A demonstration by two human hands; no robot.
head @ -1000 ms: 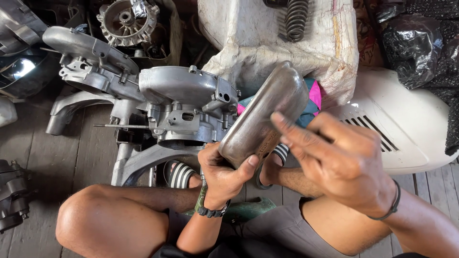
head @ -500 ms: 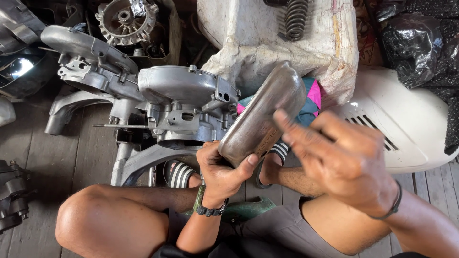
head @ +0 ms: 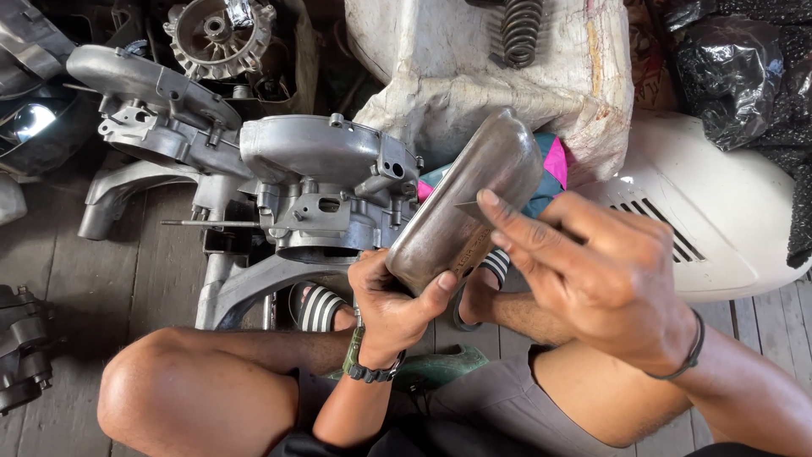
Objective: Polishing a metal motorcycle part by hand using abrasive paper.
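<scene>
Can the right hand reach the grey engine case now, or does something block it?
Probably not directly: the right hand presses a small blade against the metal cover, which the left hand holds up between it and the engine case.
</scene>
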